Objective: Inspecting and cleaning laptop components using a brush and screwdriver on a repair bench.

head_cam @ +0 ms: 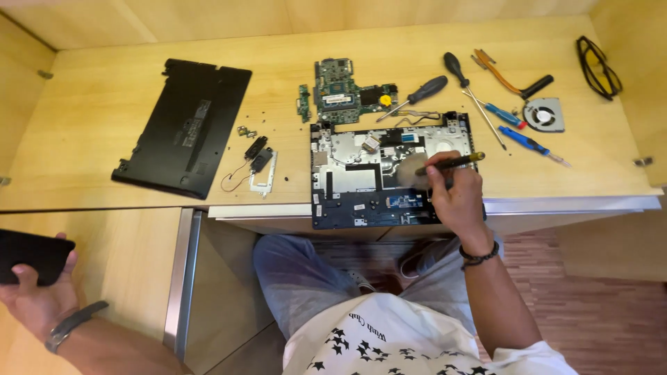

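Right of centre in the frame the right hand (455,194) is closed around a brush with a black and yellow handle (451,164), its fingers (439,182) pinched on the handle and the pale bristles lying blurred against the metal inner face of an opened laptop base (361,180); that base sits at the near edge of the desk (104,90), a little over the lip; a dark bracelet circles the right wrist. At the lower left of the frame the left hand (31,292) is wrapped round a flat black object (31,255), thumb across its lower edge, held well away from the desk top; what the object is cannot be told; a grey watch band sits on that wrist.

Just above the laptop base lies a green circuit board (344,90) with a small separate board beside it on the left; to the upper left of the frame a black bottom cover (184,125) lies flat; between cover and base are two small black speakers with thin wires (256,154) and a white bracket; a few loose screws are scattered near them. To the upper right lie several screwdrivers (427,89), two with blue handles, a copper heat pipe, and a round cooling fan (543,114); a black loop of cable (597,66) rests at the far right corner.
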